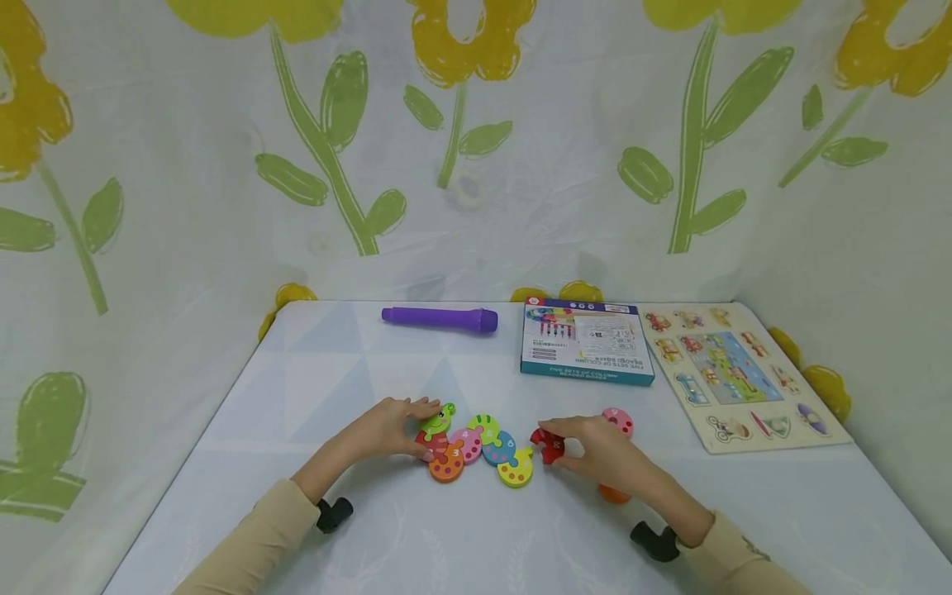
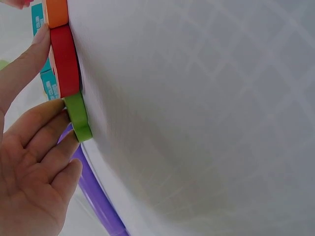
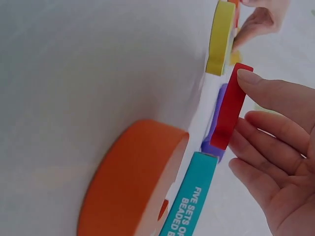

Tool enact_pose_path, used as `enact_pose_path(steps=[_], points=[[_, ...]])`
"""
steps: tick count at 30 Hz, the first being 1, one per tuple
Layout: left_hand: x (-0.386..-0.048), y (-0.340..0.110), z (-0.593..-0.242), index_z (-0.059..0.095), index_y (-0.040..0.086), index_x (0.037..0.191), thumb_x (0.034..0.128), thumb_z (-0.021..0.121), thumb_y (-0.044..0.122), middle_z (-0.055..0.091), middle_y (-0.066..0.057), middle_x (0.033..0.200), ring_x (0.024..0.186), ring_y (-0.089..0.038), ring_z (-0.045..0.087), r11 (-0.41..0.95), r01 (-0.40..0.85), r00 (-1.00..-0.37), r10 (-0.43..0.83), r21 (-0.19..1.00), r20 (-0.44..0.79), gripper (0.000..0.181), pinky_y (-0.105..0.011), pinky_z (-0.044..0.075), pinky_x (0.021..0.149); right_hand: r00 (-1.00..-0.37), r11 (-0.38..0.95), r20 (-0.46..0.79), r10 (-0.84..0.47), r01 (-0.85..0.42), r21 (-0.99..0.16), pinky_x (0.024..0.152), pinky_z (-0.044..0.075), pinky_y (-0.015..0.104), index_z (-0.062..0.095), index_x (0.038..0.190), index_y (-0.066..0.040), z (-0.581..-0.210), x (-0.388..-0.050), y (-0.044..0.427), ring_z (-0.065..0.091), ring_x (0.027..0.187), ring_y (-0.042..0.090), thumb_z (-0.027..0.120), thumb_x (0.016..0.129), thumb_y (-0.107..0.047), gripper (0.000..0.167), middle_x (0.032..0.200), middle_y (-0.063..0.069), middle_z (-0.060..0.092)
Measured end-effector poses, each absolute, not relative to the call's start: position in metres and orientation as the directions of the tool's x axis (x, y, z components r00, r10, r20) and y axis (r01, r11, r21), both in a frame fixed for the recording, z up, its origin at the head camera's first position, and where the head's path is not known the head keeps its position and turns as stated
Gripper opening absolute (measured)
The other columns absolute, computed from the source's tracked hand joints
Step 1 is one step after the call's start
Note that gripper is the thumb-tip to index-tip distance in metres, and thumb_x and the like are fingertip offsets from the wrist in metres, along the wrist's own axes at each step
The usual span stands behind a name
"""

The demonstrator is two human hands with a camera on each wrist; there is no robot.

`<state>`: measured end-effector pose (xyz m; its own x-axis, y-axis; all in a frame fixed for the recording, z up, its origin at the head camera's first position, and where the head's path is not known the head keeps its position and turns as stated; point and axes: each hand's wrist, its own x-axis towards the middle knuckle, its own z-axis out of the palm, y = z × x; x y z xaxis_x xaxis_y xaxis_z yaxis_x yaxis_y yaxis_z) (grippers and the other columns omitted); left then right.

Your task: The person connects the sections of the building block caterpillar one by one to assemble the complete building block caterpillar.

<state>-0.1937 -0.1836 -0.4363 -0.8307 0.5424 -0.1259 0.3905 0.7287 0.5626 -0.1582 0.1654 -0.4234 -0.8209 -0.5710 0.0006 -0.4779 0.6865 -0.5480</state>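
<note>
A row of joined wooden caterpillar puzzle pieces lies mid-table. At its left end are the green head piece (image 1: 440, 422) and a red piece (image 2: 65, 61). My left hand (image 1: 378, 428) holds this end, its thumb against the red piece near the orange piece (image 1: 446, 467) and its fingertips at the head. Pink, green and blue pieces lead to a yellow piece (image 1: 516, 471) at the right end. Just right of that, my right hand (image 1: 610, 450) pinches a separate red puzzle piece (image 3: 232, 108) between thumb and fingers, raised off the table in the right wrist view.
A loose pink piece (image 1: 618, 420) and an orange piece (image 1: 614, 494) lie by the right hand, partly hidden by it. Farther back are a purple microphone-shaped toy (image 1: 439, 319), a flat teal-edged box (image 1: 587, 340) and a wooden picture board (image 1: 736, 376) at right.
</note>
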Motion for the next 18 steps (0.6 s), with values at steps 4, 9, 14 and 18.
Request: enact_pose_path(steps=[4,9,14,18], points=[[-0.194,-0.184,-0.437,0.055,0.011,0.137,0.0721,0.085,0.034,0.049,-0.008,0.142,0.135,-0.030,0.040,0.726,0.387,-0.831,0.541,0.569,-0.126,0.075,-0.056,0.025,0.111,-0.810,0.672,-0.004,-0.587,-0.485,-0.560,0.091,0.052,0.040,0.062,0.128,-0.004,-0.425,-0.159,0.163,0.060,0.116,0.025,0.078,0.081,-0.009,0.051,0.125,0.007,0.065],[-0.194,-0.185,-0.437,0.056,0.009,0.136,0.0719,0.085,0.033,0.051,-0.007,0.140,0.134,-0.030,0.040,0.709,0.414,-0.822,0.561,0.571,-0.100,0.075,-0.055,0.025,0.112,-0.801,0.682,-0.024,-0.598,-0.493,-0.541,0.092,0.051,0.041,0.062,0.129,-0.004,-0.424,-0.161,0.159,0.058,0.118,0.026,0.078,0.081,-0.010,0.051,0.125,0.007,0.064],[-0.195,-0.186,-0.438,0.056,0.008,0.136,0.0721,0.084,0.034,0.052,-0.008,0.139,0.134,-0.031,0.041,0.700,0.428,-0.815,0.572,0.572,-0.089,0.074,-0.055,0.025,0.111,-0.784,0.679,-0.046,-0.619,-0.505,-0.532,0.092,0.051,0.040,0.062,0.129,-0.004,-0.423,-0.162,0.156,0.058,0.119,0.026,0.077,0.082,-0.010,0.050,0.126,0.006,0.064],[-0.195,-0.186,-0.438,0.056,0.008,0.136,0.0716,0.085,0.034,0.052,-0.007,0.139,0.134,-0.031,0.041,0.699,0.423,-0.818,0.569,0.577,-0.089,0.075,-0.054,0.026,0.111,-0.770,0.669,-0.053,-0.636,-0.516,-0.536,0.091,0.052,0.040,0.062,0.129,-0.004,-0.424,-0.162,0.155,0.058,0.119,0.026,0.077,0.081,-0.008,0.050,0.126,0.007,0.064]])
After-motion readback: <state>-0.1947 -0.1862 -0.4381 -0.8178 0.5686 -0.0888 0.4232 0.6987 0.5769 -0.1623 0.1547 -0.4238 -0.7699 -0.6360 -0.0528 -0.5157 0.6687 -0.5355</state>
